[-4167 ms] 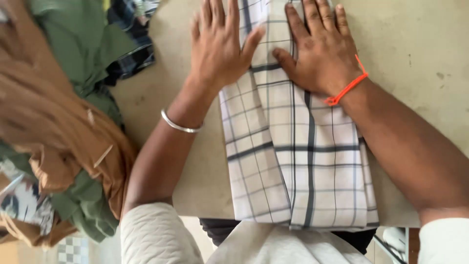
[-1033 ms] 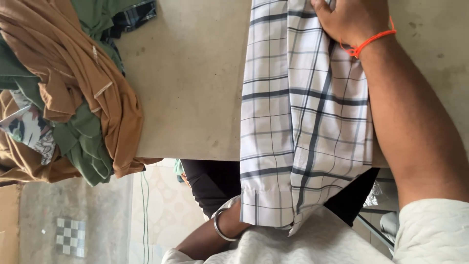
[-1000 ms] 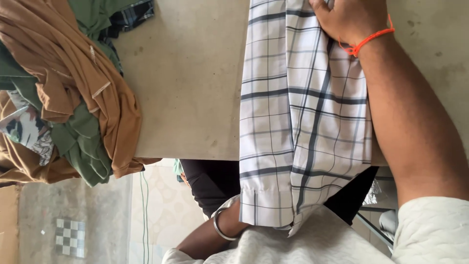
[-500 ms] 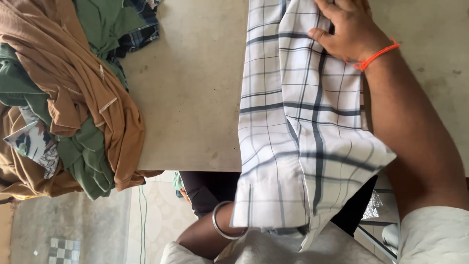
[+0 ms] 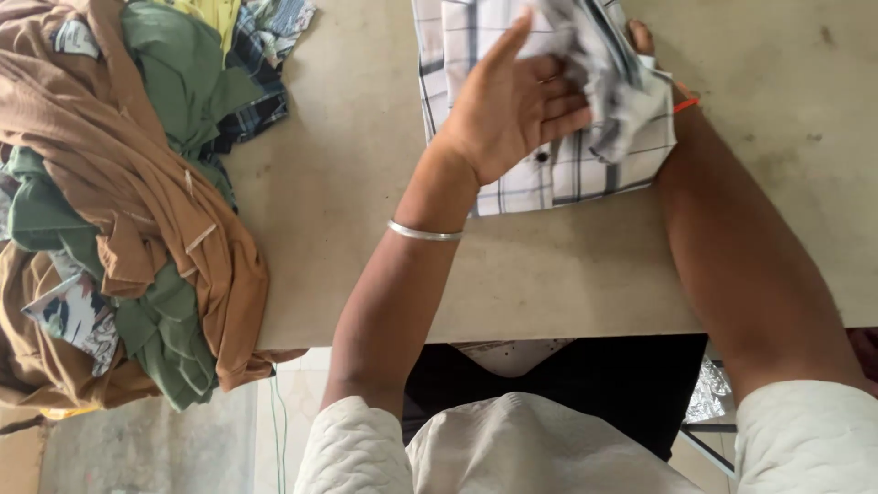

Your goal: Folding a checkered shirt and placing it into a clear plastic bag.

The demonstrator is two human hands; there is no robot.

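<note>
A white shirt with dark checks (image 5: pixel 567 174) lies folded at the far edge of the beige table (image 5: pixel 347 238). My left hand (image 5: pixel 517 101), with a silver bangle on the wrist, is turned palm up and grips the shirt's lower end, which it has carried over onto the upper part. My right hand (image 5: pixel 642 38) rests on the shirt beneath that folded-over cloth. Only a fingertip and the orange thread (image 5: pixel 686 104) on its wrist show, so I cannot see its fingers.
A heap of brown, green and patterned clothes (image 5: pixel 137 210) covers the table's left side and hangs over its near edge. A dark checked garment (image 5: pixel 261 91) lies at the heap's right. My white quilted sleeves and dark trousers are below the edge.
My left hand came up from under the table's edge with the shirt's hanging lower end and folded it away from me onto the upper half. My right hand is now covered by the cloth.
</note>
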